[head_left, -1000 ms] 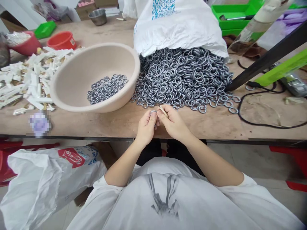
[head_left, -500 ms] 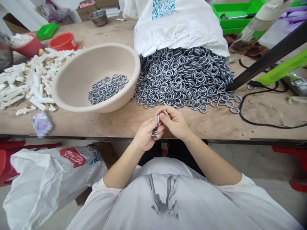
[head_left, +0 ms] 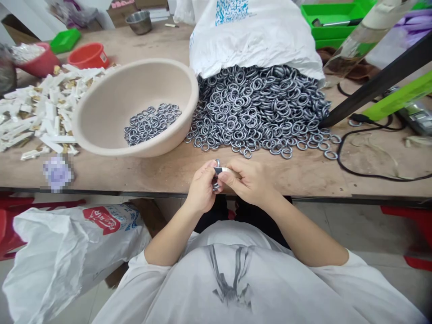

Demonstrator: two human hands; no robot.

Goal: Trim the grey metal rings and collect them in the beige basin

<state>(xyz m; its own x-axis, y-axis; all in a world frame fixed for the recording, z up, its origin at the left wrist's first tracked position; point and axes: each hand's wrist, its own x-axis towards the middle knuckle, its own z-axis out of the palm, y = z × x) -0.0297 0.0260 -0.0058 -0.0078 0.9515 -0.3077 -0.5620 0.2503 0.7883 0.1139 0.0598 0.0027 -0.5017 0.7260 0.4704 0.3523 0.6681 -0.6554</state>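
My left hand [head_left: 201, 186] grips a small stack of metal rings [head_left: 216, 179] at the table's near edge, with one ring standing up above my fingers. My right hand [head_left: 248, 180] meets it from the right and pinches a small pale strip [head_left: 222, 170] against the rings. Just beyond my hands lies a big heap of grey metal rings [head_left: 256, 108], spilling from a white sack [head_left: 251, 36]. To its left a beige basin [head_left: 97, 121] holds a smaller batch of rings [head_left: 150, 123].
White and tan strips [head_left: 40, 112] are strewn at the table's left, behind them red bowls [head_left: 88, 55]. A black cable [head_left: 367, 173] loops at the right, with a dark bar [head_left: 378, 83] and green trays [head_left: 329, 20]. A white bag [head_left: 64, 256] sits on the floor at left.
The ring in my left hand turned from flat to upright. My right hand's strip swung from pointing up and left down onto the rings, and both hands closed together.
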